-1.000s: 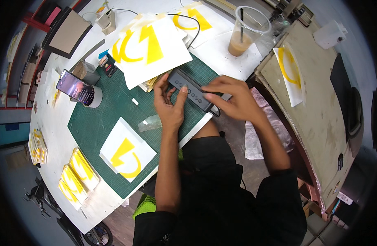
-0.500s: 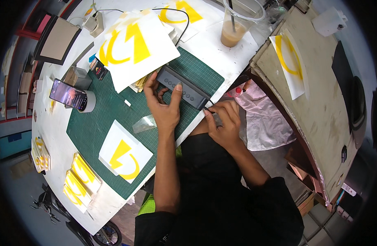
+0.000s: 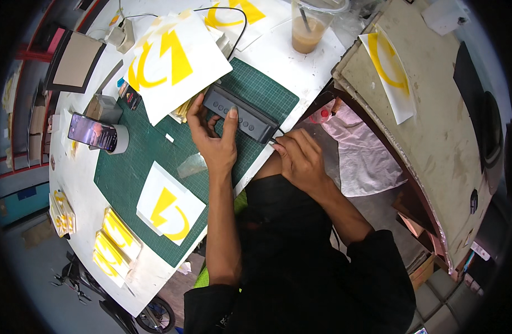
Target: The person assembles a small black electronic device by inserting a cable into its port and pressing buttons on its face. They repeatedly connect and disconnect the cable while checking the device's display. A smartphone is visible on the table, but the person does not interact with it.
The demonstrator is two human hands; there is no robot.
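A dark grey, bar-shaped speaker (image 3: pixel 253 113) with a row of round buttons lies tilted over the green cutting mat (image 3: pixel 116 175). My left hand (image 3: pixel 220 147) grips it from the near side, thumb on the button face and fingers around its left end. At its right end, by the mat's edge, my right hand (image 3: pixel 301 161) is closed in a pinch on a thin black cable. Whether the cable's tip sits in a socket is hidden by the fingers. Beside my left wrist lies a small clear plastic piece (image 3: pixel 192 166).
White sheets with yellow shapes (image 3: pixel 203 61) are piled behind the speaker; another yellow-marked sheet (image 3: pixel 172 209) lies nearer. A phone (image 3: pixel 91 132) leans on a white roll (image 3: pixel 121 139). A drink cup (image 3: pixel 306 36) stands far right, and yellow-printed stacks (image 3: pixel 114 245) sit near left.
My right hand has closed in on the speaker's right end, its fingers now curled tighter around the cable. My left hand still holds the speaker. The whole view has shifted slightly.
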